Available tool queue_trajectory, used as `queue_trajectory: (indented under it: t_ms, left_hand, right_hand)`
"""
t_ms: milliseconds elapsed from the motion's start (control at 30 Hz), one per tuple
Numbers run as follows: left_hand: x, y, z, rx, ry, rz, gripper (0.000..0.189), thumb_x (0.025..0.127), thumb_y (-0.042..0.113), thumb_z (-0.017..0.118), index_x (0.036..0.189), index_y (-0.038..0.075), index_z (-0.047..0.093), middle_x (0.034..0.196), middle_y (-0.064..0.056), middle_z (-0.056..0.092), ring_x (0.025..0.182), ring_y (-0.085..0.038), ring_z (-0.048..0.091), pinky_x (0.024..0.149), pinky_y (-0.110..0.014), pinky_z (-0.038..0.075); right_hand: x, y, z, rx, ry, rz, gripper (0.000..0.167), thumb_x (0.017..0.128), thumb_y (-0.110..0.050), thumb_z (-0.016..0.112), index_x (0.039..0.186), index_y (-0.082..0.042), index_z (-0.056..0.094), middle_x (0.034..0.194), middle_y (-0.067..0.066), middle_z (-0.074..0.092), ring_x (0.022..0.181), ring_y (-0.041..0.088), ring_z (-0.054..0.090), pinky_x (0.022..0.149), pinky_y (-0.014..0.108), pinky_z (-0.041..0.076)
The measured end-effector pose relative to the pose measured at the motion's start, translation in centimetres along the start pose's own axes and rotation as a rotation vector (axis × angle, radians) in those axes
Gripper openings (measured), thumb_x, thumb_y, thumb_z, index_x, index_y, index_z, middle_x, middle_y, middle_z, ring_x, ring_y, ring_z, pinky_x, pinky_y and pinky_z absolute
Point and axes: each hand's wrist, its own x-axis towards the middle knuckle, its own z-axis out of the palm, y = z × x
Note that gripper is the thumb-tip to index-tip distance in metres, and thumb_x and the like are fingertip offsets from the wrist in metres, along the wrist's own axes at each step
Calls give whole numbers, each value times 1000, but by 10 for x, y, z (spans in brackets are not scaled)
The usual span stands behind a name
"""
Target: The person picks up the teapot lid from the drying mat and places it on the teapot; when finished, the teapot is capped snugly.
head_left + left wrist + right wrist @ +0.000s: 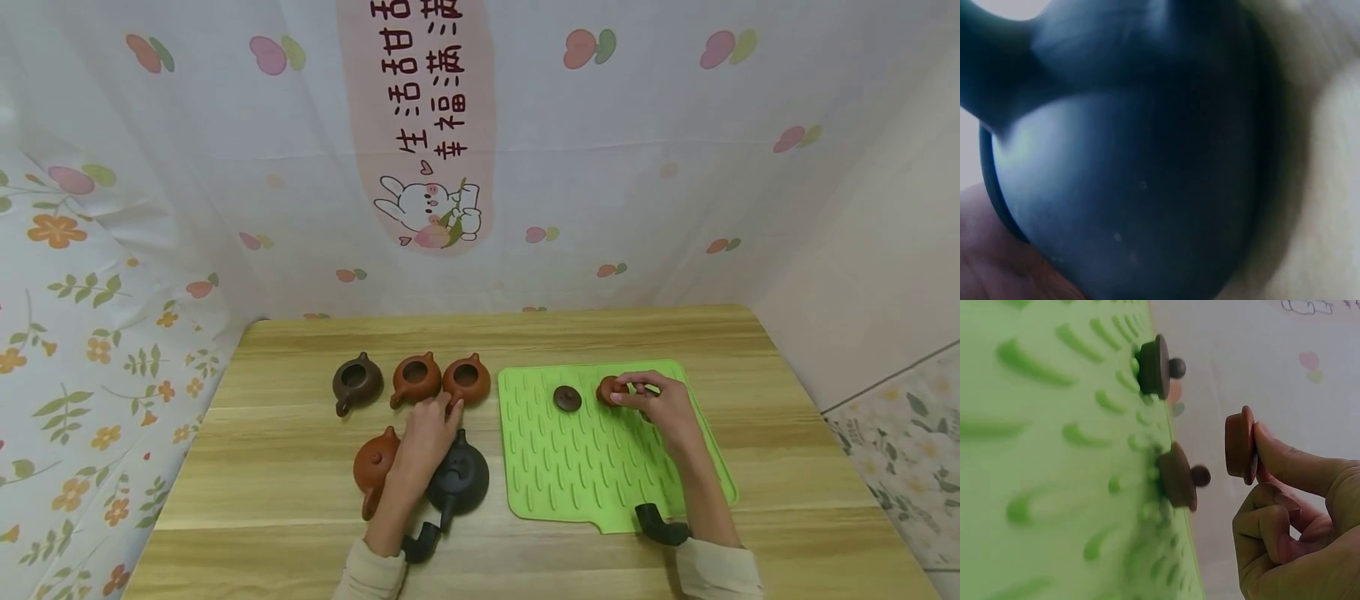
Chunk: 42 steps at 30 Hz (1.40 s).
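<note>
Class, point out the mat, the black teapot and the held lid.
Mat (558,468): head view, bare ribbed surface.
Black teapot (468,482): head view, on its body.
Held lid (1239,445): right wrist view, on its side.

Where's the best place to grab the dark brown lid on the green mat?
I'd pinch its round knob from straight above: the dark brown lid lies knob-up on the green mat, and the knob stands well proud of the flat top. The right hand already holds a reddish lid.
</note>
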Motion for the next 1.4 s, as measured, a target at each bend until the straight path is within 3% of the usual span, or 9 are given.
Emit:
queue_trajectory:
  t_ms: [200, 533, 867, 1200, 1400]
  left_hand:
    - [0, 6, -5, -3, 4, 7, 23, 107, 18, 73, 89, 3, 70, 64, -4, 54, 58, -27, 63, 52, -38, 48]
    - [0, 10, -9, -43, -8, -1, 29, 109, 16, 70, 82, 7, 65, 61, 2, 46, 51, -11, 46, 48, -28, 37]
    - [-1, 3, -4, -16, -28, -12, 28, 110, 21, 69, 86, 7, 69, 63, 2, 49, 53, -11, 50, 50, -28, 41]
    - [-1, 2, -1, 10, -6, 11, 26, 109, 20, 70, 87, 6, 71, 64, 0, 53, 55, -17, 59, 50, -30, 46]
    - [-1, 2, -1, -9, -11, 1, 26, 109, 19, 71, 86, 6, 70, 63, 0, 52, 54, -17, 57, 50, -31, 44]
  right_hand:
    - [3, -6, 13, 12, -29, 15, 37, 96, -12, 87, 125, 7, 74, 104, 2, 53, 84, 13, 42, 66, 31, 40]
    - [7, -18, 35, 63, -73, -3, 35, 94, -8, 87, 123, 8, 74, 103, 3, 53, 88, 17, 40, 68, 32, 38]
    - [10, -30, 65, 72, -100, -30, 27, 93, -4, 86, 115, 6, 77, 106, 7, 56, 96, 23, 40, 73, 33, 38]
    - [14, -39, 89, 60, -157, -22, 21, 95, -3, 83, 114, 4, 77, 115, 11, 61, 97, 23, 45, 81, 36, 42]
    - [14, -43, 95, 55, -169, -30, 21, 94, -4, 85, 112, 3, 77, 101, 6, 55, 91, 21, 43, 76, 35, 40]
